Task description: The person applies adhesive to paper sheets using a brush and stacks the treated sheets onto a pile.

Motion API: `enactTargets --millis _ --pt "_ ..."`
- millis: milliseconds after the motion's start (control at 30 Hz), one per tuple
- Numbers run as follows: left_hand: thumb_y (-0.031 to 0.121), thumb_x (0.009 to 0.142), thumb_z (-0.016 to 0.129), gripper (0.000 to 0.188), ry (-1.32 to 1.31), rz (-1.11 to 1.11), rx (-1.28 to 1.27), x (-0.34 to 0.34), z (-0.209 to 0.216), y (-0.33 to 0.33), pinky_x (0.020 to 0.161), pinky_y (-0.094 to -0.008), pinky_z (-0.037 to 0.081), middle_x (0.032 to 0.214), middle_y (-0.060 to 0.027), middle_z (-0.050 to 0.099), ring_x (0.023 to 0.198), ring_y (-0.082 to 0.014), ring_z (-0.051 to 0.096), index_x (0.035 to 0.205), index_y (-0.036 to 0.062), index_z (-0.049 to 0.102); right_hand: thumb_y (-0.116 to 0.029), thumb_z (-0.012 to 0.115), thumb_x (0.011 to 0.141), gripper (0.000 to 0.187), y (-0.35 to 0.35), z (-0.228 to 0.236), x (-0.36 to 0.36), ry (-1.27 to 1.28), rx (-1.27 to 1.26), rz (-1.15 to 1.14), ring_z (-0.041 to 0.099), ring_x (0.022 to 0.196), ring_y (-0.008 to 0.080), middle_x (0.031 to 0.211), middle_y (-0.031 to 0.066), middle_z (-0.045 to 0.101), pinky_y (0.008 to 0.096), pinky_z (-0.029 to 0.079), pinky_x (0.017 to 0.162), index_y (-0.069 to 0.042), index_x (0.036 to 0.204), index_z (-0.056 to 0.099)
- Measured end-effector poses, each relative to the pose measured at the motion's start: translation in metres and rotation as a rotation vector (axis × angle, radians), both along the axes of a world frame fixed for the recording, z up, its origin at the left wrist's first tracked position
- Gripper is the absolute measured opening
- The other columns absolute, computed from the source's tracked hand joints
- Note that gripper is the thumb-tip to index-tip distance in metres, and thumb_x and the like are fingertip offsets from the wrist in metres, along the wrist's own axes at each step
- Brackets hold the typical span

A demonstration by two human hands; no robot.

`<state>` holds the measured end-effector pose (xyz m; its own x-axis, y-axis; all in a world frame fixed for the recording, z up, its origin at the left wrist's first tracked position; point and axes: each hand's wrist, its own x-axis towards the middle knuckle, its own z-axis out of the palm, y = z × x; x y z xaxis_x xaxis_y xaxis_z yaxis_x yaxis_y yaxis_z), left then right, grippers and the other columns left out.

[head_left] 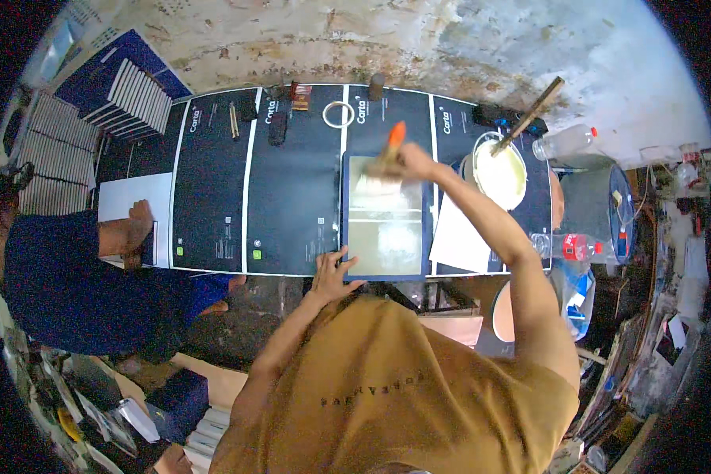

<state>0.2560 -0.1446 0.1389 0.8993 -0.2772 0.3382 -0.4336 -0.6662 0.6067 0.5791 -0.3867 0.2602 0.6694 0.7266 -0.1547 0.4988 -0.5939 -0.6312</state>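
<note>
In my right hand (pixel 413 163) is a wide brush with an orange handle (pixel 396 133), somewhat blurred. Its head is over the upper part of a blue-edged panel (pixel 346 221) whose grey face has a wet, shiny coat. My left hand (pixel 333 274) rests at the panel's lower left corner, fingers spread along its edge. To the right of the panel stands a white bucket (pixel 521 186) of pale paste, with a wooden stick (pixel 533 114) leaning out of it. White sheets (pixel 460 241) lie between the panel and the bucket.
A co-worker in dark blue (pixel 87 276) works over a white sheet (pixel 134 197) at the table's left end. Stacked boards (pixel 138 99) stand beyond. A tape roll (pixel 338 114) and small dark blocks (pixel 277 129) lie along the back. Plastic bottles (pixel 581 247) and a blue drum (pixel 620 205) flank the right end.
</note>
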Motion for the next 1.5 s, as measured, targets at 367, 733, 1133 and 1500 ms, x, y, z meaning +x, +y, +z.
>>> enactTargets --millis 367,733,1133,1500 --pt "0.050 0.076 0.080 0.069 -0.096 0.014 0.025 -0.002 -0.010 -0.004 0.096 -0.0519 0.036 0.140 -0.0179 0.046 0.117 -0.0355 0.048 0.131 0.0160 0.057 -0.028 0.069 0.088 0.028 -0.066 0.006 -0.053 -0.230 0.146 -0.564 0.071 0.087 0.0341 0.100 0.0193 0.072 0.0431 0.055 0.076 -0.004 0.103 0.071" --pt "0.049 0.078 0.079 0.068 -0.052 0.021 0.062 -0.007 -0.007 -0.007 0.101 -0.0544 0.032 0.145 -0.0184 0.043 0.125 -0.0361 0.044 0.132 0.0163 0.056 -0.014 0.066 0.092 0.014 -0.098 -0.008 -0.180 -0.307 0.271 -1.019 0.070 0.074 0.0252 0.087 0.0161 0.071 0.0362 0.055 0.069 -0.001 0.097 0.070" --pt "0.034 0.073 0.085 0.072 0.053 -0.012 0.111 -0.006 -0.006 0.000 0.106 -0.0572 0.028 0.150 -0.0202 0.036 0.129 -0.0391 0.038 0.135 0.0176 0.052 -0.023 0.068 0.092 0.023 -0.088 -0.022 -0.278 -0.101 0.606 -1.386 0.069 0.080 0.0304 0.089 0.0150 0.070 0.0409 0.053 0.070 -0.002 0.100 0.067" --pt "0.036 0.084 0.076 0.064 0.082 -0.160 0.152 0.008 0.021 0.008 0.104 -0.0542 0.031 0.145 -0.0228 0.040 0.125 -0.0378 0.043 0.141 0.0176 0.052 -0.030 0.070 0.091 0.029 -0.066 0.004 -0.325 -0.285 0.278 -1.534 0.069 0.066 0.0327 0.073 0.0166 0.069 0.0441 0.052 0.061 -0.001 0.084 0.067"
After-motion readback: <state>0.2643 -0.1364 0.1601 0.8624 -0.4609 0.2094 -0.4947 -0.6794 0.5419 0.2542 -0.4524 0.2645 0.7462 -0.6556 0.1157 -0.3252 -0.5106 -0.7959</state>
